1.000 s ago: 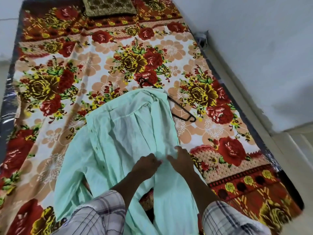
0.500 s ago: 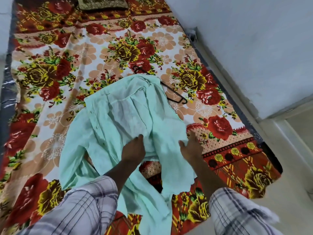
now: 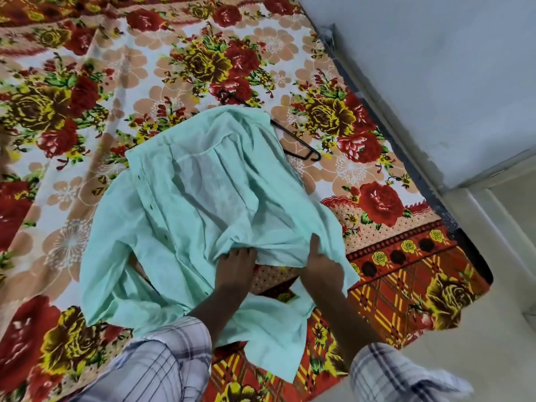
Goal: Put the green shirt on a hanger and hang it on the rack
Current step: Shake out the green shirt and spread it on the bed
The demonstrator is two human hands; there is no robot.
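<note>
The pale green shirt (image 3: 203, 204) lies spread and rumpled on the floral bed sheet (image 3: 87, 91), its collar end pointing away from me. A black hanger (image 3: 301, 147) lies under the shirt's far part; only its hook and right arm stick out. My left hand (image 3: 235, 266) grips the bunched lower hem near the middle. My right hand (image 3: 320, 261) holds the same hem just to the right, thumb on top of the cloth. Between both hands the hem is lifted off the sheet. No rack is in view.
The bed runs along a pale wall (image 3: 435, 68) on the right, with a dark mattress edge (image 3: 377, 111) beside it. Light floor (image 3: 464, 358) shows at the lower right past the bed's corner. My plaid sleeves (image 3: 162, 364) fill the bottom.
My hands have come closer together and taken the hem, bunching it and pulling it up over the shirt's body. The view has shifted a little towards the bed's corner.
</note>
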